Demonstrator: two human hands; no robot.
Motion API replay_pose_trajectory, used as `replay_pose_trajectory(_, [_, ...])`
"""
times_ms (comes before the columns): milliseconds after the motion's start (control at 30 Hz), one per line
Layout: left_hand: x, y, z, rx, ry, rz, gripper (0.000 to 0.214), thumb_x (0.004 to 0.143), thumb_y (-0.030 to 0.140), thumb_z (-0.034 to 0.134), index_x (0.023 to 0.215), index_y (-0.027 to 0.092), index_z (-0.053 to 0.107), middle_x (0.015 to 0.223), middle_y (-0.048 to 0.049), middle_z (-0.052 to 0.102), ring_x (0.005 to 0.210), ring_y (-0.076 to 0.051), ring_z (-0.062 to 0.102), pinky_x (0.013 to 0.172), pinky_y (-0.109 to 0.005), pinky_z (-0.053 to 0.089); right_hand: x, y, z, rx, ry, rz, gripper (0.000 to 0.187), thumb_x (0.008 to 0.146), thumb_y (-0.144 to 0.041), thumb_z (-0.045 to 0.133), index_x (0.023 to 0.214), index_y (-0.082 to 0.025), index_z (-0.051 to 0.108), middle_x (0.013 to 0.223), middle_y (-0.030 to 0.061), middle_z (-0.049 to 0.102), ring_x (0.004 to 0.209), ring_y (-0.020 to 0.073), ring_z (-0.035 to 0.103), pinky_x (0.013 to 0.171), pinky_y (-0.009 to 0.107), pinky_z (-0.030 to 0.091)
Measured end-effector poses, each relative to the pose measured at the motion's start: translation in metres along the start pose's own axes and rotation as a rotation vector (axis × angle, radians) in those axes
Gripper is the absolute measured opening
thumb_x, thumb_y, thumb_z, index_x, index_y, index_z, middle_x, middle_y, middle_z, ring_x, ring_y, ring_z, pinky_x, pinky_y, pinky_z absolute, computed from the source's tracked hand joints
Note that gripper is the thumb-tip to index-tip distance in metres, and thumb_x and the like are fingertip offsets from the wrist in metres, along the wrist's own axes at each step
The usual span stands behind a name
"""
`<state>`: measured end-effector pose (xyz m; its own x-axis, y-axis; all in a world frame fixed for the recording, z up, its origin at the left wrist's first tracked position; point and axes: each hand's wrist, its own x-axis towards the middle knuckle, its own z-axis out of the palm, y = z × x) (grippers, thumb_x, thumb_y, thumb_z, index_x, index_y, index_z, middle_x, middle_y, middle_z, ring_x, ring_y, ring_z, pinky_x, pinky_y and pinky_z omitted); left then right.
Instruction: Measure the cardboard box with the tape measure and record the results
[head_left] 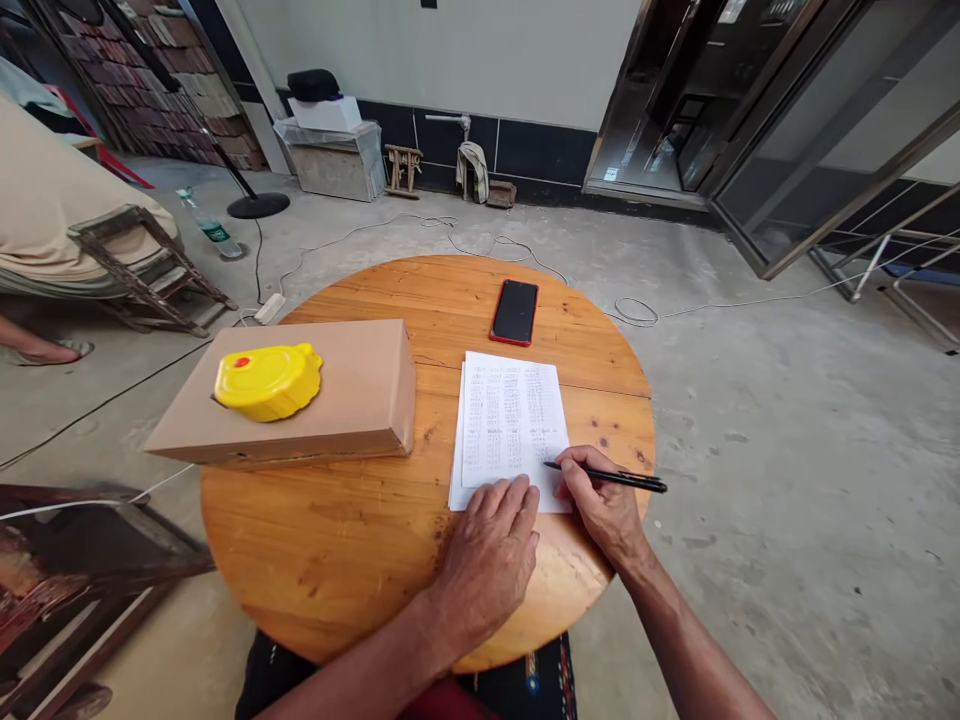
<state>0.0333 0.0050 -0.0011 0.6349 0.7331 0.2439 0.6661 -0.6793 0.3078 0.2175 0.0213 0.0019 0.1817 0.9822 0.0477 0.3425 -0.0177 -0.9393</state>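
Observation:
A white sheet of paper [510, 420] covered in rows of handwritten figures lies on the round wooden table [360, 530]. My left hand [491, 555] rests flat on the paper's lower edge, fingers stretched out. My right hand [600, 500] is closed round a black pen [611, 477], whose tip touches the paper near its lower right corner.
A cardboard box [352, 395] with a yellow lid-like object [268, 380] on top sits at the table's left. A red-cased phone [514, 311] lies at the far side. Cables cross the concrete floor; a wooden chair [142, 270] and someone's foot [37, 347] are at left.

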Motion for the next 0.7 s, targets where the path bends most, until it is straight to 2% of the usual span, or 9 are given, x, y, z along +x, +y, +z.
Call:
replay_pose_trajectory(133, [0.0008, 0.0002, -0.0014, 0.04, -0.036, 0.034, 0.043, 0.096, 0.026, 0.043, 0.138, 0.015, 0.045, 0.149, -0.0065, 0.044, 0.12, -0.027, 0.046, 0.102, -0.044, 0.035, -0.0002, 0.0034, 0.0012, -0.028, -0.008, -0.017, 0.019, 0.091, -0.034, 0.05, 0.085, -0.019, 0.06, 0.057, -0.0028, 0.054, 0.047, 0.0123, 0.047, 0.045, 0.024, 0.037])
replay_pose_trajectory(333, [0.0026, 0.0026, -0.0021, 0.049, -0.07, 0.024, 0.045, 0.098, 0.034, 0.043, 0.138, 0.015, 0.046, 0.146, -0.0053, 0.048, 0.121, -0.026, 0.044, 0.104, -0.044, 0.033, -0.0005, 0.0056, 0.0022, -0.133, 0.004, -0.089, 0.019, 0.092, -0.032, 0.049, 0.085, -0.019, 0.062, 0.066, -0.0007, 0.057, 0.052, 0.0125, 0.049, 0.048, 0.025, 0.039])
replay_pose_trajectory(533, [0.0014, 0.0035, -0.0015, 0.049, -0.056, 0.018, 0.046, 0.098, 0.035, 0.042, 0.138, 0.014, 0.046, 0.146, -0.0057, 0.048, 0.121, -0.026, 0.043, 0.105, -0.044, 0.032, -0.0003, 0.0021, 0.0033, -0.229, 0.02, -0.189, 0.016, 0.091, -0.027, 0.05, 0.085, -0.019, 0.062, 0.073, 0.0009, 0.063, 0.061, 0.0143, 0.055, 0.055, 0.025, 0.042])
replay_pose_trajectory(700, [0.0019, 0.0025, -0.002, 0.036, -0.064, 0.014, 0.047, 0.097, 0.035, 0.044, 0.139, 0.014, 0.045, 0.146, -0.0062, 0.048, 0.121, -0.025, 0.044, 0.105, -0.044, 0.033, 0.0001, -0.0022, 0.0037, -0.257, 0.021, -0.216, 0.016, 0.091, -0.026, 0.05, 0.084, -0.019, 0.062, 0.074, 0.0011, 0.065, 0.064, 0.0151, 0.059, 0.061, 0.026, 0.045])
